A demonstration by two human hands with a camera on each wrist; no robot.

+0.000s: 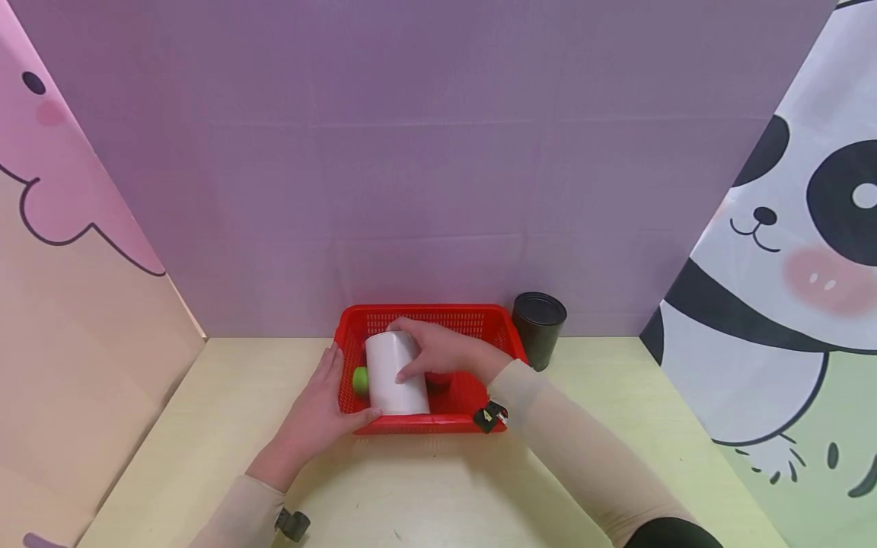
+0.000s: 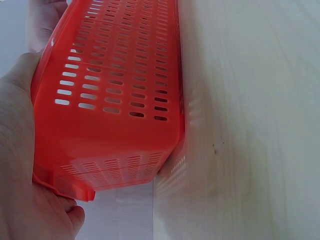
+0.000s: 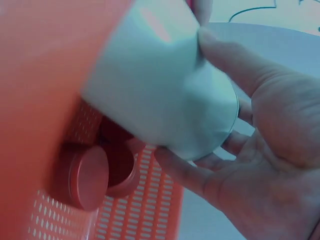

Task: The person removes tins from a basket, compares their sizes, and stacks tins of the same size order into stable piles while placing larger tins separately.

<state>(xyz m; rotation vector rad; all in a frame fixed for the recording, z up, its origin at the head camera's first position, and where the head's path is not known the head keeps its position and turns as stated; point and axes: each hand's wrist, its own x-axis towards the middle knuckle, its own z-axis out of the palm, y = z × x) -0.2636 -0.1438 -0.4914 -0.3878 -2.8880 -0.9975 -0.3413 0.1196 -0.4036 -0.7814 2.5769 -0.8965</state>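
A white cylindrical canister (image 1: 393, 373) stands tilted inside the red plastic basket (image 1: 425, 426). Thumb and fingers of my right hand (image 1: 438, 350) grip the canister around one end, as the right wrist view shows with the canister (image 3: 160, 80) over the basket's inside. My left hand (image 1: 322, 407) holds the basket at its near left corner, thumb over the front rim and fingers along the left rim. Beside the canister, a small green round thing (image 1: 360, 382) shows in the basket. Red cylindrical containers (image 3: 90, 177) lie under the canister, partly hidden.
A black can with a lid (image 1: 539, 331) stands upright just right of the basket. Behind them rises a purple cloth wall (image 1: 438, 167). Printed panels flank the pale wooden table (image 1: 397, 495) on both sides.
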